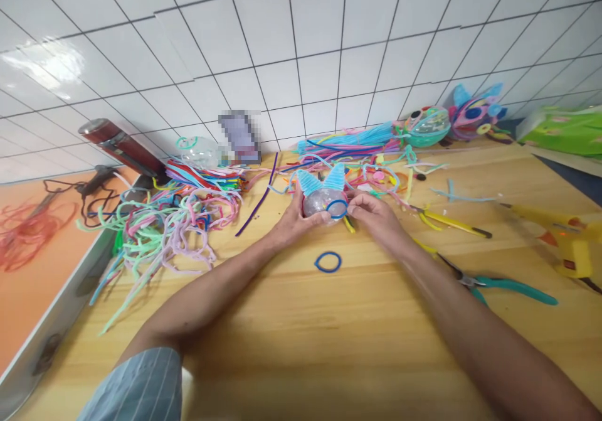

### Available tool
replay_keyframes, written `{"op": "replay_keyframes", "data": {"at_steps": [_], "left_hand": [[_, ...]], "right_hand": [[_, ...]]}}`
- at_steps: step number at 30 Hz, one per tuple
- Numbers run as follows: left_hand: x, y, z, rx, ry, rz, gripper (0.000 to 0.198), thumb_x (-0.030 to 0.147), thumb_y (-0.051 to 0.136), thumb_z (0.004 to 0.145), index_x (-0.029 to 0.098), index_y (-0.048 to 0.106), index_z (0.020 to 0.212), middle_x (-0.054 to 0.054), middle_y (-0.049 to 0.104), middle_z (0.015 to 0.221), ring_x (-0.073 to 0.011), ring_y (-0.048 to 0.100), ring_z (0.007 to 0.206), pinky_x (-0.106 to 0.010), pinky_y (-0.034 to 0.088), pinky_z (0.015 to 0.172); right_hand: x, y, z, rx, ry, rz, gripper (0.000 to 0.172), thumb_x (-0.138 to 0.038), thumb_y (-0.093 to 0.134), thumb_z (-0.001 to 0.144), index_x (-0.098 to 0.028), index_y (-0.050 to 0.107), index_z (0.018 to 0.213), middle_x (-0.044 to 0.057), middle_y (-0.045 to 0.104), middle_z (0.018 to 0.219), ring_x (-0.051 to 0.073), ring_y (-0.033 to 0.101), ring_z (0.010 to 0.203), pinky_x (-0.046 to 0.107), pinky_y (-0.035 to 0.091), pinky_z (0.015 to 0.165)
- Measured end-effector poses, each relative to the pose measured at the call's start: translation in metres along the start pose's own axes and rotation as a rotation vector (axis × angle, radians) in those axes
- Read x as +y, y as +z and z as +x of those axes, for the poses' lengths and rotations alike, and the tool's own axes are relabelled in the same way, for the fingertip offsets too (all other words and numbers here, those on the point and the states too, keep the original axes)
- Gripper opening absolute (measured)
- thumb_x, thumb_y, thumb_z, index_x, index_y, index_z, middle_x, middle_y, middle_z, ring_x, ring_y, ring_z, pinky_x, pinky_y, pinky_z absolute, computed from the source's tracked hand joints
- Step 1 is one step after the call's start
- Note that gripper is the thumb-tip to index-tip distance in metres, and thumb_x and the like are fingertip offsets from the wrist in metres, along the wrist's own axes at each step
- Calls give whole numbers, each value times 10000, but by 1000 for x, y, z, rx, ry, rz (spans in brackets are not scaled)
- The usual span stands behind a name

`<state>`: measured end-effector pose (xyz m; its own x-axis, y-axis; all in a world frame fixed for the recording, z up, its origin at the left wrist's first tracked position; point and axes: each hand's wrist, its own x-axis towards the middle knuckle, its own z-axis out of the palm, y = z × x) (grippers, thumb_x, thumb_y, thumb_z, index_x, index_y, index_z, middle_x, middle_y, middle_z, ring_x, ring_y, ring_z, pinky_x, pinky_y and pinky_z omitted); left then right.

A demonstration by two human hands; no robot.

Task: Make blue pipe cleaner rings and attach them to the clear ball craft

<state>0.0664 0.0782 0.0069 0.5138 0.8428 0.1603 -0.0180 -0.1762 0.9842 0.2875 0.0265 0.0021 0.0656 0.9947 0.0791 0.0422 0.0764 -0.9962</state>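
A clear plastic ball (317,202) with two light blue pipe-cleaner ears (323,181) sits in the middle of the scene. Around its left side my left hand (297,219) is closed, the thumb lying across the front. My right hand (371,213) pinches the edge of a blue pipe-cleaner ring (337,209) against the front of the ball. Closer to me, a second blue ring (328,261) lies flat on the wooden table (301,333).
Left lies a tangle of pipe cleaners (164,226) near a red thermos (120,148). At right are teal-handled pliers (489,283), a yellow cutter knife (451,221) and a yellow glue gun (564,233). Decorated balls (426,126) stand by the tiled wall.
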Motion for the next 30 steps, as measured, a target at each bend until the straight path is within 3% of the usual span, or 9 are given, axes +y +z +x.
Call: {"op": "replay_keyframes", "data": {"at_steps": [3,6,13,19,30], "left_hand": [[3,-1,1,-18,12,2,997,557,865,767,212,360,1554,-153,589,1471,-350,566,1384,-503,443,1202],[3,-3,1,-19,-16,2,962,559,868,761,216,400,1528,-145,618,1432,-348,588,1346,-501,461,1176],[-1,-10,-2,-55,5,-35,815,498,833,822,221,468,1497,-136,627,1436,-339,580,1361,-504,444,1183],[1,-11,-4,-71,18,-155,864,549,818,810,253,455,1537,-127,609,1476,-359,504,1462,-531,410,1226],[8,-3,-6,-60,-14,-155,882,598,852,742,215,528,1468,-142,670,1412,-367,613,1353,-521,471,1172]], "right_hand": [[5,3,1,21,34,44,248,-449,834,741,-246,691,749,17,739,877,204,672,848,356,537,821],[7,6,1,40,57,78,252,-426,851,719,-237,690,767,2,728,820,171,648,750,325,526,747],[-3,14,-6,118,44,226,333,-423,918,647,-249,701,830,6,760,927,177,686,813,346,564,803],[-15,19,-18,156,-3,264,315,-447,896,704,-252,723,880,9,770,937,187,707,870,357,581,857],[-17,21,-25,183,-30,212,251,-428,842,767,-261,702,891,17,749,934,199,697,869,357,580,809]]}}
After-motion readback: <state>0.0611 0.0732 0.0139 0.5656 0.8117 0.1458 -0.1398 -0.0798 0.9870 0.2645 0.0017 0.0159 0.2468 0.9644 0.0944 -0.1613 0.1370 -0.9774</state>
